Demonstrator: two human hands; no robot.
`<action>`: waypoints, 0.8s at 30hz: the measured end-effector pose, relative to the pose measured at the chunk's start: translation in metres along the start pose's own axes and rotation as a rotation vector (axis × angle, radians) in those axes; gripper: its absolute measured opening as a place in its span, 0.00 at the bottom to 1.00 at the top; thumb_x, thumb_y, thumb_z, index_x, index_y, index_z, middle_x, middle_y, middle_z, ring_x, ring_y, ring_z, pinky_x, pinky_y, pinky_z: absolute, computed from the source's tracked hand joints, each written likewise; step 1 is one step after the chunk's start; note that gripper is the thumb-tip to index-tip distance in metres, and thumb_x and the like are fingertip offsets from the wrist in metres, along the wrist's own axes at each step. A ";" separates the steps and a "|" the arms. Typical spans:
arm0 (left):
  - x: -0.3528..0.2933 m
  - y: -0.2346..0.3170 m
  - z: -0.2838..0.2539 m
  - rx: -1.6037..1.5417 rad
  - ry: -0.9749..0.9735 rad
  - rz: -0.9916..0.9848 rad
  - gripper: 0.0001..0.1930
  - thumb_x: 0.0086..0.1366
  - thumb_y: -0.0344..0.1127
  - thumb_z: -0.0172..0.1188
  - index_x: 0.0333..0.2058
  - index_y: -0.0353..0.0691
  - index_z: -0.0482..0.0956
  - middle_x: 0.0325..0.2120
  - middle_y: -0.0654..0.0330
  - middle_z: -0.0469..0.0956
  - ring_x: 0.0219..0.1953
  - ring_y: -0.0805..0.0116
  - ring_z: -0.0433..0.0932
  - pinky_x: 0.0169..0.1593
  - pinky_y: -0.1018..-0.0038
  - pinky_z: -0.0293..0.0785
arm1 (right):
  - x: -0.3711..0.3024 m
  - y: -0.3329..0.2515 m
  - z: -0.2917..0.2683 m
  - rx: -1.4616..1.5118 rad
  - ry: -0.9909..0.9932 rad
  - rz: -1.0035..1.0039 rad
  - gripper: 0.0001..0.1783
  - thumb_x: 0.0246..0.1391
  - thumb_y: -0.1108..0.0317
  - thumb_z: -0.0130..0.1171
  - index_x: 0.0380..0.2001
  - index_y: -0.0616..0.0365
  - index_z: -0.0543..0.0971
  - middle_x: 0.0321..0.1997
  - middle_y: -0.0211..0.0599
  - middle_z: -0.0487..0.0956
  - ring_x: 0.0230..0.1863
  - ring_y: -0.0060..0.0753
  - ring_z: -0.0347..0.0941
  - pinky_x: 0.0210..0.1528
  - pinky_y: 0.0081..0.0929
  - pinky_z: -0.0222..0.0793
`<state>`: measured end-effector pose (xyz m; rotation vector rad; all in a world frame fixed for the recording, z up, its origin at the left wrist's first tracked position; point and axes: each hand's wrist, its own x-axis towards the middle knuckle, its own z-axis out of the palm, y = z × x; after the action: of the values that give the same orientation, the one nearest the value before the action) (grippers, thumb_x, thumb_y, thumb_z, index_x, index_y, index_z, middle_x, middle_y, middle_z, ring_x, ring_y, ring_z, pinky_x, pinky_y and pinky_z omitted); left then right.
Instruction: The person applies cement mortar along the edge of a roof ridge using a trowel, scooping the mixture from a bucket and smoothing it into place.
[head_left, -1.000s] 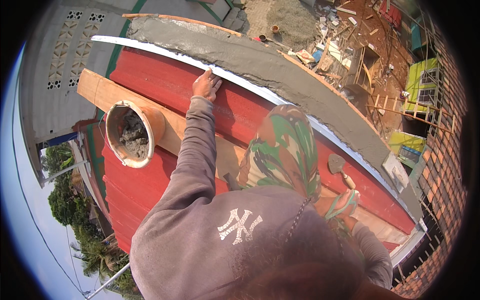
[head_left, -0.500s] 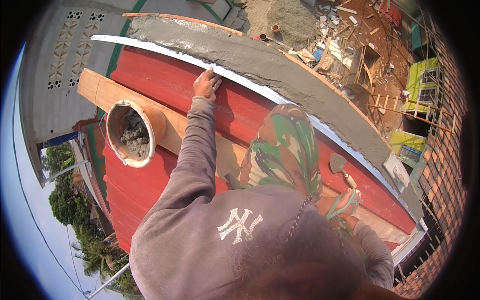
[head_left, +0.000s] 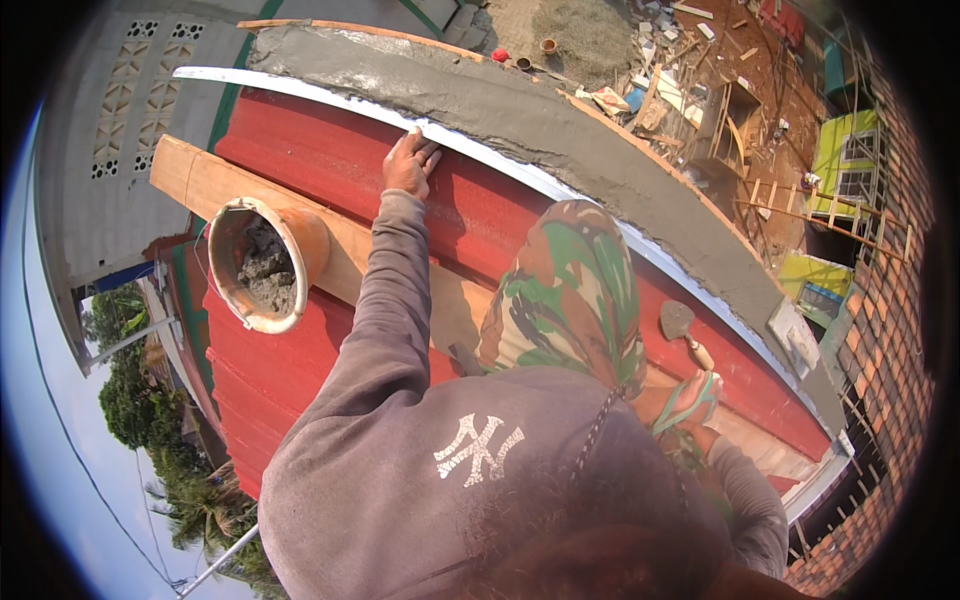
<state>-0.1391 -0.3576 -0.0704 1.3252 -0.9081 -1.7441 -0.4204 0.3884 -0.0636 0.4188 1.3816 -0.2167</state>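
My left hand [head_left: 408, 166] lies at the white edging strip [head_left: 500, 165] along the red corrugated roof sheet [head_left: 300, 140]. Its fingers are stretched out, touching the strip. Beyond the strip runs a band of wet grey mortar [head_left: 420, 90]. Low beside my sandalled foot [head_left: 690, 400] is my right hand [head_left: 703, 438]; my leg and the foot hide its fingers. A pointing trowel [head_left: 678, 320] with a wooden handle lies on the red sheet near that foot. An orange bucket [head_left: 312, 245], tilted and part full of mortar, stands on a wooden plank [head_left: 190, 180] to my left.
A flat pale float [head_left: 793, 335] lies on the mortar at the right end. Past the mortar's wooden edge board [head_left: 660, 165] is a drop to ground strewn with rubble and timber [head_left: 690, 100]. Roof tiles [head_left: 880, 350] slope at the right; a vent-block wall [head_left: 90, 210] rises at left.
The whole view has shifted slightly. My left hand stays at the white strip, and the trowel and bucket lie as before. A small red round thing shows more clearly on the ground below.
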 end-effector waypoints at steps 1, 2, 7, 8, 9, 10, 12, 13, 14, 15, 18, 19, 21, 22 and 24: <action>0.000 -0.001 0.000 -0.002 -0.007 0.002 0.25 0.76 0.41 0.61 0.62 0.27 0.73 0.57 0.47 0.78 0.60 0.50 0.79 0.65 0.55 0.74 | 0.005 0.005 -0.004 0.000 -0.011 -0.017 0.26 0.66 0.46 0.60 0.53 0.57 0.86 0.48 0.38 0.88 0.46 0.32 0.82 0.53 0.32 0.76; 0.000 -0.001 -0.001 0.000 -0.008 0.002 0.25 0.76 0.41 0.61 0.62 0.27 0.73 0.57 0.47 0.79 0.60 0.50 0.80 0.65 0.56 0.75 | 0.012 0.009 -0.007 0.021 -0.013 0.001 0.26 0.65 0.46 0.62 0.54 0.56 0.85 0.48 0.37 0.87 0.47 0.34 0.82 0.52 0.33 0.77; -0.003 0.001 0.006 0.022 -0.006 0.015 0.26 0.77 0.41 0.61 0.64 0.27 0.72 0.58 0.48 0.78 0.63 0.49 0.78 0.66 0.55 0.74 | 0.011 0.004 -0.004 0.034 -0.014 0.006 0.27 0.64 0.47 0.63 0.56 0.55 0.84 0.52 0.37 0.86 0.47 0.36 0.83 0.53 0.34 0.78; -0.002 0.002 0.007 0.027 -0.006 0.020 0.27 0.77 0.41 0.61 0.64 0.27 0.71 0.59 0.47 0.77 0.64 0.48 0.77 0.67 0.55 0.74 | 0.020 0.007 -0.009 0.007 -0.030 -0.005 0.26 0.64 0.47 0.62 0.57 0.54 0.84 0.53 0.37 0.86 0.48 0.36 0.83 0.54 0.33 0.78; -0.003 0.001 0.005 0.031 -0.005 0.018 0.28 0.77 0.42 0.61 0.65 0.27 0.70 0.60 0.47 0.76 0.65 0.47 0.76 0.67 0.55 0.73 | 0.025 0.010 -0.014 -0.020 -0.043 -0.010 0.26 0.65 0.48 0.62 0.57 0.54 0.83 0.54 0.38 0.86 0.49 0.36 0.83 0.55 0.33 0.77; -0.003 0.001 0.008 0.040 -0.012 0.016 0.29 0.77 0.42 0.61 0.66 0.26 0.69 0.60 0.46 0.75 0.66 0.47 0.75 0.68 0.54 0.73 | 0.022 0.009 -0.010 -0.038 -0.059 -0.018 0.26 0.66 0.48 0.61 0.58 0.53 0.83 0.55 0.38 0.86 0.49 0.36 0.83 0.55 0.33 0.77; -0.005 0.001 0.007 0.059 -0.003 0.028 0.34 0.77 0.43 0.62 0.70 0.25 0.64 0.64 0.44 0.71 0.68 0.43 0.72 0.70 0.52 0.71 | 0.021 0.011 -0.015 -0.257 -0.056 -0.167 0.23 0.64 0.54 0.65 0.59 0.50 0.83 0.52 0.39 0.87 0.51 0.37 0.83 0.55 0.32 0.76; -0.002 -0.003 0.005 0.067 0.000 0.035 0.34 0.77 0.44 0.61 0.70 0.25 0.63 0.65 0.43 0.71 0.68 0.43 0.72 0.70 0.51 0.70 | 0.025 0.018 -0.025 -0.557 -0.055 -0.351 0.24 0.63 0.56 0.66 0.60 0.49 0.82 0.53 0.41 0.87 0.53 0.38 0.83 0.57 0.33 0.76; 0.000 -0.007 0.003 0.076 0.002 0.042 0.35 0.78 0.45 0.61 0.71 0.25 0.63 0.66 0.43 0.70 0.68 0.43 0.71 0.70 0.51 0.70 | 0.030 0.025 -0.031 -0.858 -0.049 -0.532 0.25 0.62 0.58 0.67 0.62 0.48 0.81 0.54 0.42 0.87 0.56 0.39 0.83 0.59 0.34 0.76; -0.004 -0.006 -0.003 0.092 0.014 0.056 0.36 0.78 0.47 0.61 0.71 0.25 0.62 0.67 0.43 0.70 0.68 0.43 0.71 0.70 0.51 0.70 | 0.024 0.014 -0.029 -0.736 -0.079 -0.381 0.28 0.60 0.64 0.69 0.65 0.44 0.79 0.56 0.45 0.86 0.59 0.43 0.83 0.60 0.37 0.77; -0.005 -0.014 0.004 0.123 -0.012 0.103 0.37 0.79 0.50 0.60 0.73 0.27 0.61 0.66 0.47 0.72 0.67 0.49 0.73 0.70 0.51 0.71 | 0.036 0.027 -0.024 -0.145 -0.095 -0.124 0.26 0.62 0.65 0.66 0.64 0.45 0.79 0.56 0.44 0.86 0.55 0.43 0.84 0.59 0.37 0.78; -0.006 -0.016 0.003 0.137 -0.025 0.124 0.36 0.79 0.49 0.60 0.73 0.28 0.61 0.65 0.49 0.73 0.65 0.51 0.75 0.69 0.51 0.72 | 0.035 0.021 -0.018 0.134 -0.021 0.053 0.25 0.63 0.65 0.66 0.64 0.44 0.79 0.55 0.44 0.86 0.54 0.43 0.85 0.59 0.37 0.78; -0.002 -0.020 -0.002 0.159 -0.045 0.155 0.35 0.79 0.49 0.59 0.73 0.29 0.62 0.62 0.52 0.75 0.61 0.56 0.78 0.66 0.53 0.74 | 0.039 0.028 -0.016 0.148 -0.003 0.026 0.23 0.64 0.62 0.65 0.62 0.46 0.80 0.54 0.43 0.86 0.55 0.41 0.84 0.60 0.36 0.77; 0.000 -0.022 -0.006 0.166 -0.047 0.168 0.35 0.79 0.48 0.59 0.73 0.30 0.62 0.61 0.54 0.76 0.58 0.59 0.79 0.64 0.55 0.76 | 0.038 0.026 -0.015 0.147 0.004 0.014 0.22 0.65 0.61 0.64 0.61 0.48 0.81 0.54 0.42 0.86 0.56 0.40 0.83 0.60 0.35 0.77; 0.000 -0.025 -0.006 0.175 -0.037 0.184 0.35 0.80 0.45 0.58 0.75 0.29 0.58 0.57 0.56 0.77 0.54 0.64 0.79 0.61 0.60 0.78 | 0.018 0.025 -0.016 -0.362 -0.008 -0.350 0.20 0.67 0.57 0.61 0.57 0.54 0.83 0.53 0.39 0.86 0.57 0.38 0.82 0.61 0.35 0.76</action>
<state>-0.1366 -0.3461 -0.0934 1.2782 -1.1883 -1.5811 -0.4216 0.4195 -0.0789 -0.1274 1.4450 -0.2472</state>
